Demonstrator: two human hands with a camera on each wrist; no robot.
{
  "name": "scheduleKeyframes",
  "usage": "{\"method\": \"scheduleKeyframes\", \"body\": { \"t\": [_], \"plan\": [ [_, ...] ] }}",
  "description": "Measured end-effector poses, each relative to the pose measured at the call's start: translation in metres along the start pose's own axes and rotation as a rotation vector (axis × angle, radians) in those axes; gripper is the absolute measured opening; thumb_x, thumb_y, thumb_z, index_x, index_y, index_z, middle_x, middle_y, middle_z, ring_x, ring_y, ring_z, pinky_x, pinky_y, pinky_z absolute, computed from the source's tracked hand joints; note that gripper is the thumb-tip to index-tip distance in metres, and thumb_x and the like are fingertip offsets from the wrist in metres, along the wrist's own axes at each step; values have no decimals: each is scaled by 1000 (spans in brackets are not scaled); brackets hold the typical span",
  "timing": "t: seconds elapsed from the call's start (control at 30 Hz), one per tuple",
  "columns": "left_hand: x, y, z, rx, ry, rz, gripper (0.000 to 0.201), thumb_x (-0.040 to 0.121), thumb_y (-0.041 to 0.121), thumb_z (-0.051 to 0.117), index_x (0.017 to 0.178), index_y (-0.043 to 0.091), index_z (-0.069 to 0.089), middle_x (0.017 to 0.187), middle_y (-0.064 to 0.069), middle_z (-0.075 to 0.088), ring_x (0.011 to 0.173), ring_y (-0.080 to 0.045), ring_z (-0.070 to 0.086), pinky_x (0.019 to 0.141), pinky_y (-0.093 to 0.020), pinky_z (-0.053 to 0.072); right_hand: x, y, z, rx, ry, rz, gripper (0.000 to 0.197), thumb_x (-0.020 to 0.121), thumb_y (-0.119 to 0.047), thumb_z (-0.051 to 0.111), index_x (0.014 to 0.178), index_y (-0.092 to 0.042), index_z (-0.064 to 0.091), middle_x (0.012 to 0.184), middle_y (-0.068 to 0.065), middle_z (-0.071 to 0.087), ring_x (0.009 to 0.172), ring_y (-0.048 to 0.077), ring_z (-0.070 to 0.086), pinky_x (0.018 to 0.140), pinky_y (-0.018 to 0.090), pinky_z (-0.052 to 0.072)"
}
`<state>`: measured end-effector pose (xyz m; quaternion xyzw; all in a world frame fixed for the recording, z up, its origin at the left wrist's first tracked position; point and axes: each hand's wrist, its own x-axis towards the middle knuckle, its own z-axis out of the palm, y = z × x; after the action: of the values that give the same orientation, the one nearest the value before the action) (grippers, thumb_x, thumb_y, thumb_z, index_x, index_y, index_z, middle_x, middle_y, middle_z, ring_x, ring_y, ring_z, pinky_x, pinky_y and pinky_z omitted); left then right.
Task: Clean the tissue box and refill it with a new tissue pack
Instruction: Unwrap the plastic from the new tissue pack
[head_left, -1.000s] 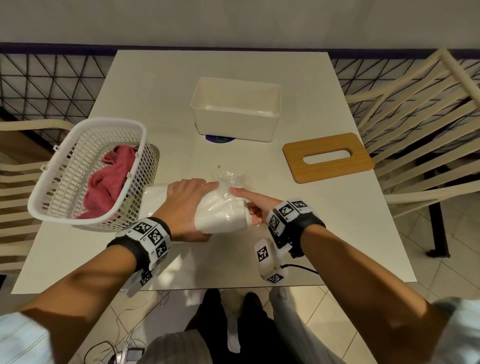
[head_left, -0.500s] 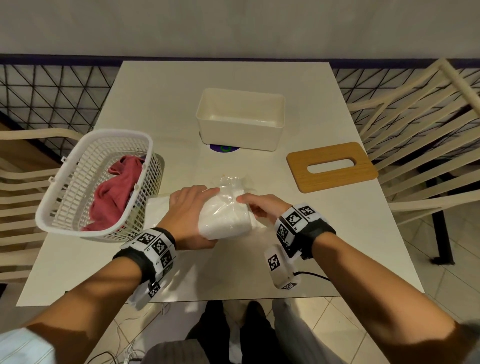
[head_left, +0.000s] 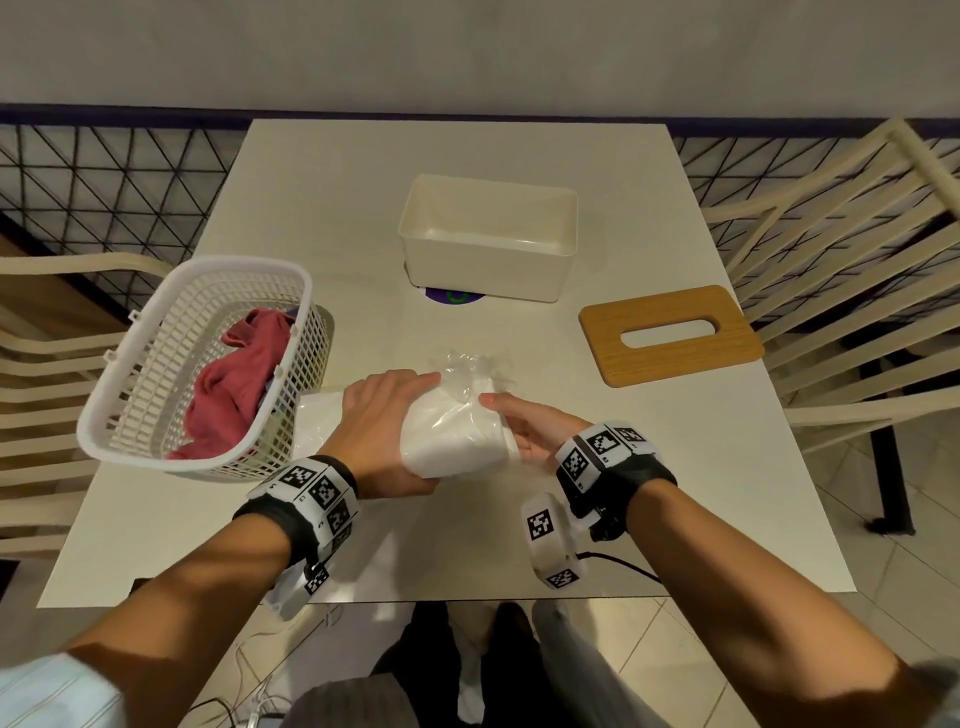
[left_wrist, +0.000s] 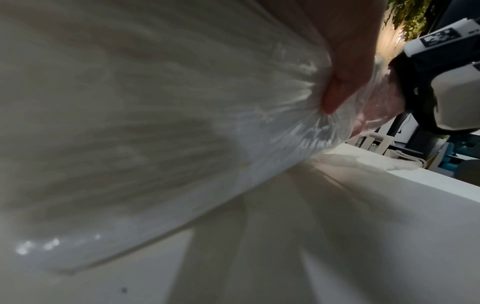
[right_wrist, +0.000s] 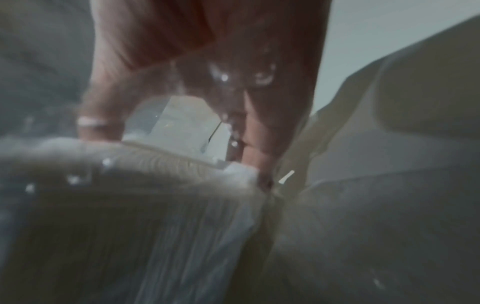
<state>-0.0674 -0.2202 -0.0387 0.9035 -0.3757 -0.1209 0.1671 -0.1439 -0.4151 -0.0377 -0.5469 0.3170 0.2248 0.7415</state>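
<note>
Just nearer me than the open tissue box (head_left: 488, 236), my left hand (head_left: 382, 431) clamps the tissue pack (head_left: 449, 439) steady while my right hand (head_left: 527, 434) pinches its wrapper to peel it off.

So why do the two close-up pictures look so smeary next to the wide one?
Head view: sharp, evenly lit, with straight rails bowed by the wide lens. Left wrist view: the tissue pack sits too near to focus, and its plastic shows glare streaks. Right wrist view: dim, grainy and soft throughout, with the right hand only a blurred shape over the wrapper.
</note>
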Motion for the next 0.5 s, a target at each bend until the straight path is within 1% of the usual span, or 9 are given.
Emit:
{"method": "scheduleKeyframes", "body": {
  "t": [0.07,0.1,0.17,0.23,0.33,0.37,0.4,0.47,0.5],
  "plan": [
    [0,1,0,-1,3,-5,108,39,59,68,134,28,29,129,-3,43,123,-24,37,105,-39,20,-2,-2,4,-22,19,-5,45,84,-33,59,123,-12,54,104,7,66,86,15,64,73,24,54],
    [0,2,-1,2,-1,-10,107,39,58,68,134,28,29,129,-3,43,123,-25,37,105,-40,21,-3,-2,5,-29,27,0,46,83,-35,60,122,-12,55,108,7,66,89,17,64,76,26,54],
    [0,4,-2,7,-2,-8,106,38,58,67,133,29,29,128,-4,44,122,-25,38,105,-40,22,-3,2,5,-33,27,31,49,77,-41,63,121,-19,56,109,2,68,98,18,63,89,33,51],
    [-1,7,-3,5,-8,-5,105,39,56,69,132,28,30,127,-4,45,122,-26,39,104,-41,22,-3,5,2,-27,23,64,49,73,-42,64,118,-24,58,106,-2,69,101,17,62,89,32,50],
    [-1,9,-5,2,-25,-2,103,41,52,71,131,33,25,128,-4,44,123,-26,37,105,-39,19,-2,7,2,-11,21,98,47,70,-41,67,113,-24,61,109,3,69,105,20,62,91,33,52],
    [-2,9,-5,-7,-22,3,102,41,52,71,128,36,20,129,-5,44,123,-27,37,105,-39,19,-3,6,4,-13,14,98,43,71,-40,68,110,-24,62,107,3,69,102,19,64,86,31,54],
    [-2,9,-4,-12,-18,11,101,41,51,72,126,38,18,129,-6,44,123,-27,37,105,-41,19,-3,4,6,-13,9,106,36,73,-40,69,104,-23,63,102,2,69,95,18,66,76,28,57],
    [-2,7,-2,1,-19,34,102,42,51,73,127,37,17,130,-7,44,123,-28,37,105,-42,20,-1,2,11,4,-21,119,25,76,-40,69,94,-24,63,89,2,70,77,16,69,56,23,56],
    [-2,6,-1,15,-29,39,104,43,52,73,129,36,17,132,-6,43,125,-28,36,106,-42,19,-1,2,13,6,-29,116,28,74,-41,70,96,-24,64,87,2,72,74,16,70,53,22,55]
  ]
}}
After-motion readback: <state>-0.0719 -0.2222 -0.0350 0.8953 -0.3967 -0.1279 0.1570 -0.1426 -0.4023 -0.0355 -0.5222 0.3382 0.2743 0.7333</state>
